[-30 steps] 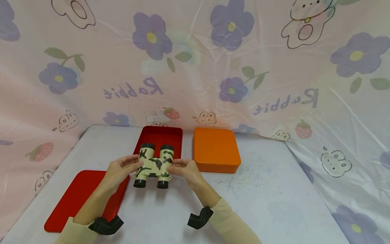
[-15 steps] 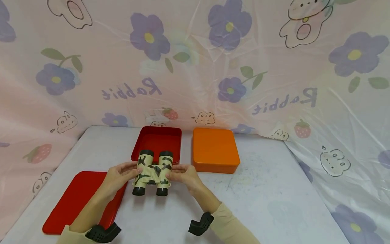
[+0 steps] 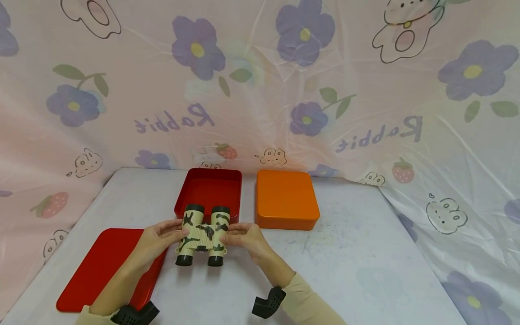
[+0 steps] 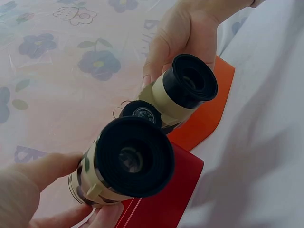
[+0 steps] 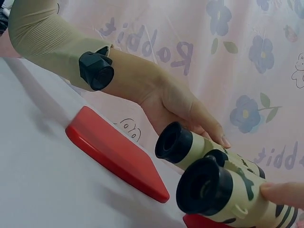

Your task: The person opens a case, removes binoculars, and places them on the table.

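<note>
A pair of camouflage binoculars (image 3: pixel 204 234) with black eyecups is held up between both hands, above the white table. My left hand (image 3: pixel 156 241) grips its left barrel, thumb on top and fingers at the side. On the other barrel, my right hand (image 3: pixel 249 239) pinches in the same way. The far ends overlap the near rim of an uncovered red box (image 3: pixel 209 192) in the head view. A small round compass-like dial (image 4: pixel 144 114) shows between the eyepieces in the left wrist view.
A flat red lid (image 3: pixel 107 262) lies on the table under my left forearm. Right of the red box stands a closed orange box (image 3: pixel 287 198). A printed curtain (image 3: pixel 260 90) hangs behind and around the table (image 3: pixel 345 280).
Both hands have drawn the binoculars back toward me, off the middle of the red box, so more of its inside shows. The boxes and lid stay in place.
</note>
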`<act>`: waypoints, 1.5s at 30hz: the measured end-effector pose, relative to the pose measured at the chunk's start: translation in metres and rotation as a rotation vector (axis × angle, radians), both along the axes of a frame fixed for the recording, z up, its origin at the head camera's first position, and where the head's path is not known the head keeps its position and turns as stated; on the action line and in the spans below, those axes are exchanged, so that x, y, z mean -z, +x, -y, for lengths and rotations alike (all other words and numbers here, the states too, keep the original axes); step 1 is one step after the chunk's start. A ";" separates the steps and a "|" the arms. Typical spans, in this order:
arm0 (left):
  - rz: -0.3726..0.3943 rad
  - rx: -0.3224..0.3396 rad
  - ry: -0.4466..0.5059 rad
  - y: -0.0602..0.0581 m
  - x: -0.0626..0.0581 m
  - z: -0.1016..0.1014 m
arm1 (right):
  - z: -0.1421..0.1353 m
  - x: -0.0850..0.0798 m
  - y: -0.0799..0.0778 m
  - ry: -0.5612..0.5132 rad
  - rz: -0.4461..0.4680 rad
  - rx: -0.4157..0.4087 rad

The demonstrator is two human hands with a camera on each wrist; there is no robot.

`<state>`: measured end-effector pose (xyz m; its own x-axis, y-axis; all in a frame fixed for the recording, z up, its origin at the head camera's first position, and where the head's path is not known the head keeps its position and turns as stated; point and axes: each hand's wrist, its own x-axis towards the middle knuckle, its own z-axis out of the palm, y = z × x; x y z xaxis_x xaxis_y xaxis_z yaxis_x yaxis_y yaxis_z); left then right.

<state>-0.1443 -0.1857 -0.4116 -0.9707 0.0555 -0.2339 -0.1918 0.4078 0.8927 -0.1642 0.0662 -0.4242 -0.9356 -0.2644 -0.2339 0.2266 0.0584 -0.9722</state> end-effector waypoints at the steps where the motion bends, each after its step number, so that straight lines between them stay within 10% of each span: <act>1: 0.000 0.002 -0.001 0.000 0.000 0.000 | 0.000 0.000 0.000 -0.002 -0.001 -0.002; 45: 0.115 0.169 -0.050 0.005 0.032 0.020 | 0.003 0.030 0.016 0.143 0.072 -0.085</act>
